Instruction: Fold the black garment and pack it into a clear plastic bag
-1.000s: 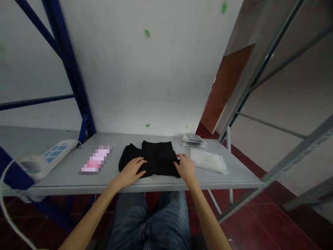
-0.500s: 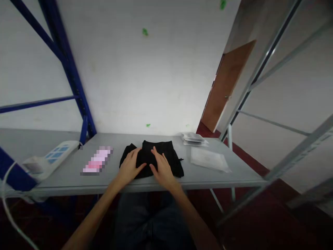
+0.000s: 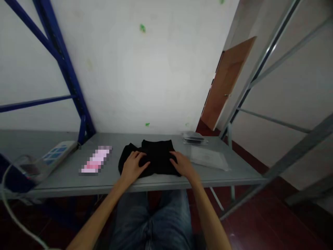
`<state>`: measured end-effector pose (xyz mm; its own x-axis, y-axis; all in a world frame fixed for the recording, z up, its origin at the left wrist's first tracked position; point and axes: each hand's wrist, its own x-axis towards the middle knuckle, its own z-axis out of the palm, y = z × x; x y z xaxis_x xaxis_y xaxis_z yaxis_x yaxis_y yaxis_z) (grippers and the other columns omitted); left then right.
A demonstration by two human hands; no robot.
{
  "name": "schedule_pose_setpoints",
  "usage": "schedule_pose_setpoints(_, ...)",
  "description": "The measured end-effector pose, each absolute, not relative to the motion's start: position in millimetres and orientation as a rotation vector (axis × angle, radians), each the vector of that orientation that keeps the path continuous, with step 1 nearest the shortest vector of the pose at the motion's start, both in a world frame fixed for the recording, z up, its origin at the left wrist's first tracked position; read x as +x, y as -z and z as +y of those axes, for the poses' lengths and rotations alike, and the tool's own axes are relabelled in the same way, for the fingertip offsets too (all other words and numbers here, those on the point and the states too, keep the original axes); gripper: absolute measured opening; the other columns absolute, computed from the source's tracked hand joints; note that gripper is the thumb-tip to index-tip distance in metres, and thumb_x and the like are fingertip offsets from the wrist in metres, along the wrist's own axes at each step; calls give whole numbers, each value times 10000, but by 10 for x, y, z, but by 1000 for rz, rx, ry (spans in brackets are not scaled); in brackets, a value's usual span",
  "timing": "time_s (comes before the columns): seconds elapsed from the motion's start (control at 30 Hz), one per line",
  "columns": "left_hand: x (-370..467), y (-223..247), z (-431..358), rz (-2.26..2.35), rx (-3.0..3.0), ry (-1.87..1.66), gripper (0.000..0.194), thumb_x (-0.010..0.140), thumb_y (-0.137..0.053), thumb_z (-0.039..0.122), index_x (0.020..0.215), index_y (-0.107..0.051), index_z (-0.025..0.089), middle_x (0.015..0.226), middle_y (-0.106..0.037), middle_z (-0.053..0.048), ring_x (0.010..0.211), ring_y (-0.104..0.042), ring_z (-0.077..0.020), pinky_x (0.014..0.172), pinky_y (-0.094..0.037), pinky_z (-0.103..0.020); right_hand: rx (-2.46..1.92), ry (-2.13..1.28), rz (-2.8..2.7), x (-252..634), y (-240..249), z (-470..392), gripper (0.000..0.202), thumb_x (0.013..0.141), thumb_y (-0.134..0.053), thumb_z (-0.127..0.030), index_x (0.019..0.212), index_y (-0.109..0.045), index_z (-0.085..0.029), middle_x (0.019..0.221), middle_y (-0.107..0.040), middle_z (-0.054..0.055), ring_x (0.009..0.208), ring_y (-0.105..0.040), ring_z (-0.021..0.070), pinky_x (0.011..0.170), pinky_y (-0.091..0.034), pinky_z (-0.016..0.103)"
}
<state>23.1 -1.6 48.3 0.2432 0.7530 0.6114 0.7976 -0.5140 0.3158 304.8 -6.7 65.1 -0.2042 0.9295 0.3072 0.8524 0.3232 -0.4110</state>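
A folded black garment (image 3: 156,156) lies in the middle of a grey table (image 3: 109,178). My left hand (image 3: 133,165) rests flat on its left part, fingers spread. My right hand (image 3: 183,164) lies on its right edge, fingers apart. Neither hand grips the cloth; both press down on it.
A blurred pink item (image 3: 95,160) lies left of the garment. A white power strip (image 3: 53,155) with a cable sits at the far left. Clear plastic bags (image 3: 208,158) and a small stack of packets (image 3: 194,138) lie at the right. Blue shelf posts (image 3: 65,69) stand behind, a grey rack (image 3: 260,62) and brown door (image 3: 226,83) to the right.
My right hand has slid from the middle of the garment back to its right edge. My left hand stays on the left part.
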Motion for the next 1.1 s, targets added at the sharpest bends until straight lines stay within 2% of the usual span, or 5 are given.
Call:
schedule_pose_setpoints(0.23,534,-538,208,-1539,-2415,1014,121,963,-617,342,1004,-685,250,1055,-647,-94,1089,-609,-319,933,-531,-456,-1453,-267,-2115,3178,-640,-51,397,1001,-552,-227,1390,-616,-178,1352,-688,119,1245,-646,225,1106,-474,381)
schedule_pose_setpoints(0.37,389,-511,218,-1702,-2197,1282,220,1017,-492,378,962,-657,243,1036,-632,-90,1041,-623,-290,896,-537,-412,-1473,-210,-2070,3224,-598,-19,386,1008,-547,-252,1385,-617,-206,1336,-680,110,1253,-634,226,1088,-486,380)
schedule_pose_setpoints(0.63,-437,-600,50,-1945,-1424,1709,238,959,-523,411,1047,-579,197,955,-592,-70,912,-587,-260,890,-510,-428,-1538,-121,-1967,3219,-437,82,451,1013,-551,-321,1451,-561,-215,1329,-667,133,1188,-653,270,1038,-509,414)
schedule_pose_setpoints(0.87,-98,-714,184,-1780,-2224,945,303,938,-562,320,1204,-635,196,1212,-676,-129,1183,-582,-330,1007,-473,-457,-1565,-66,-1878,3062,-342,161,481,925,-561,-181,1404,-601,-179,1091,-706,101,1067,-641,269,986,-513,398)
schedule_pose_setpoints(1.1,-172,-814,204,-1867,-2363,721,238,940,-546,260,1067,-743,221,1037,-733,-96,1085,-625,-320,938,-475,-448,-1413,-175,-1707,3162,-333,204,454,859,-509,-193,1281,-671,-147,950,-665,74,895,-643,225,925,-547,399)
